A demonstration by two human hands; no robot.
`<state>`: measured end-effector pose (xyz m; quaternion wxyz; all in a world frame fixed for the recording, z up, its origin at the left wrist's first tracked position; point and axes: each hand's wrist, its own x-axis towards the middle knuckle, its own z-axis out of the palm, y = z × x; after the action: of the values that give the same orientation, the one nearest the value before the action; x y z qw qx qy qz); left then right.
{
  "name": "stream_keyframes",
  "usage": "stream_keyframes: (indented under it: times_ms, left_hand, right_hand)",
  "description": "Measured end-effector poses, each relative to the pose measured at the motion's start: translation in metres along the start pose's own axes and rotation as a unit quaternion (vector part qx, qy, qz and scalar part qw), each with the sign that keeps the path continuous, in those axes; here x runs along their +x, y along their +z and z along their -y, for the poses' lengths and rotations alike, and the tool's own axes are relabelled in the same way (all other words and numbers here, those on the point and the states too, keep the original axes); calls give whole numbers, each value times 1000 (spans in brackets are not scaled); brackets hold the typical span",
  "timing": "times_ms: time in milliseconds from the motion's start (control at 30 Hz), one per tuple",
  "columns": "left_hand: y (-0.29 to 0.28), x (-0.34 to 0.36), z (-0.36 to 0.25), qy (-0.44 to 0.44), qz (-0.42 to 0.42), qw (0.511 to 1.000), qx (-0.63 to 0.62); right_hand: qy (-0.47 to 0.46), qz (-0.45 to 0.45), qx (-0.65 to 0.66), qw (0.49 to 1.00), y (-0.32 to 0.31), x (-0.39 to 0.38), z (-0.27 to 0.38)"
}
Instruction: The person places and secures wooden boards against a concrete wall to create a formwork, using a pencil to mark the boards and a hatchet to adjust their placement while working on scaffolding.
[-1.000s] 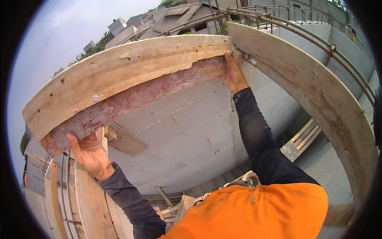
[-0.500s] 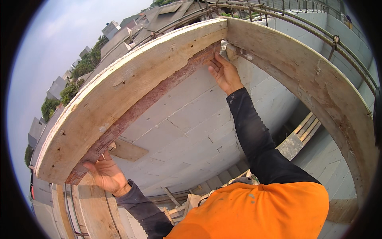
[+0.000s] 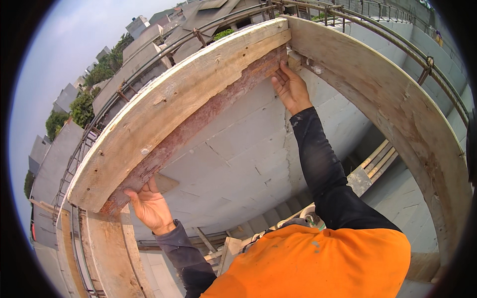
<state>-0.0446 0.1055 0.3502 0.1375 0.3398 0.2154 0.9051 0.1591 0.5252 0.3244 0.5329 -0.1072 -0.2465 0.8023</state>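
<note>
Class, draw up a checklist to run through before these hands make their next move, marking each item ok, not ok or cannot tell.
1. Left hand at the reddish strip, near its lower end: ok.
2. Right hand at the strip's upper end: ok.
3. Curved board level in the picture: not ok, its left end sits lower.
4. Board's right end touching the other curved board: cannot tell; they look close.
5. Left end resting on the planks below: cannot tell.
</note>
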Motion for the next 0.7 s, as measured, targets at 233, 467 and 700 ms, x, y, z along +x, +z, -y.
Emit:
stream_keyframes:
  times_ms: [233,467,700]
  left_hand:
    - [-16,11,11,-6,-14,1000,17]
    - [-25,6,12,-18,-30,999,7]
    - [-13,-2,13,-27,-27,999,4]
  right_hand:
    - [-21,-10,5,1000,5,3,-5]
    - [-42,-10,-122,992,0,-22,-6]
    - [-504,112,-341,786,150,-155,-16]
